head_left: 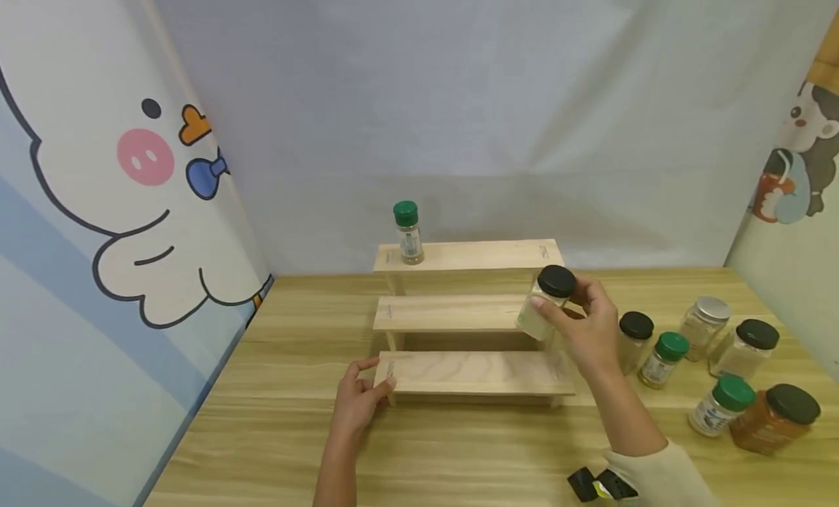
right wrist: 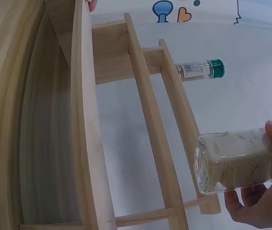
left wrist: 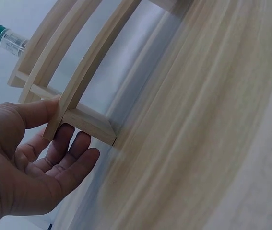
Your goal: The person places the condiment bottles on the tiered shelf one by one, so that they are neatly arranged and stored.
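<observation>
A person's left hand (head_left: 357,399) pinches the near left end of a three-tier wooden rack (head_left: 475,372) while the right hand (head_left: 592,328) grips a black-lidded jar (right wrist: 239,160), tilted in midair by the rack's right side. A green-capped bottle (head_left: 409,237) (label showing) stands on the far tier, at left.

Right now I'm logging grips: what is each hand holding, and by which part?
Right hand: black-lidded jar, by its upper sides. Left hand: wooden rack, by the left end of its lowest shelf.
</observation>
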Motion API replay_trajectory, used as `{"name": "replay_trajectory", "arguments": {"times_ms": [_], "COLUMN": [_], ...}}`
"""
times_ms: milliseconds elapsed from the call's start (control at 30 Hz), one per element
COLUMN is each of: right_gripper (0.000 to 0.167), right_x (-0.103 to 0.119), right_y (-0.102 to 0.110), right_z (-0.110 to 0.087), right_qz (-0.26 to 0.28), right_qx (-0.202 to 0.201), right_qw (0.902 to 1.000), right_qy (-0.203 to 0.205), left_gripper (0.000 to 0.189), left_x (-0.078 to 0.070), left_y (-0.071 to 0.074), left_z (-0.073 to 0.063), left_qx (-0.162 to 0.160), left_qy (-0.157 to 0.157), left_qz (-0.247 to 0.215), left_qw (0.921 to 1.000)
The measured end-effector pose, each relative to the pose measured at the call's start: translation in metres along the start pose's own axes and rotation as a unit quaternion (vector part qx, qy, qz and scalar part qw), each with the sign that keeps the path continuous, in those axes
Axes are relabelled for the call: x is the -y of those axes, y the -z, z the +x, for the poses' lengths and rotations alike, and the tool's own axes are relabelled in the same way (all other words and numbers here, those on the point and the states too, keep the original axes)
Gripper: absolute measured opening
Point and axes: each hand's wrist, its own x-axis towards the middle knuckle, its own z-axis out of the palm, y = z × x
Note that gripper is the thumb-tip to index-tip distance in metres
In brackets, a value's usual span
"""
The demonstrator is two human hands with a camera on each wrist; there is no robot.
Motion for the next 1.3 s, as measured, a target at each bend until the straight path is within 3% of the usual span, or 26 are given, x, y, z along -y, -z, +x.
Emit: {"name": "replay_trajectory", "arguments": {"times_ms": [367,900,1067,1300], "right_gripper": [0.048,0.044,0.043,0.046], "right_x": [0.012,0.024,0.046,0.034], "right_y": [-0.027,-0.057,-0.067,-0.079], "right_z": [0.018,0.050,0.053,0.073], "right_qz": [0.012,0.036,0.042,0.035], "right_qx": [0.071,0.074,0.067,0.068], "right_qw": [0.9965,0.9939,0.9937,0.9939], "right_qy": [0.043,0.073,0.080,0.079], "left_gripper": [0.052,0.052,0.052,0.053], "left_x": [0.001,0.001,0.002,0.001], "left_y": [0.001,0.003,0.005,0.002], "left_z": [0.000,-0.001,0.000,-0.003], "left_qx": [0.001,0.009,0.016,0.012], "left_qy": [-0.001,0.004,0.008,0.000], "left_qz": [-0.004,-0.010,-0.017,-0.016], "left_qw": [1.0000,0.9999,0.9997,0.9998]}}
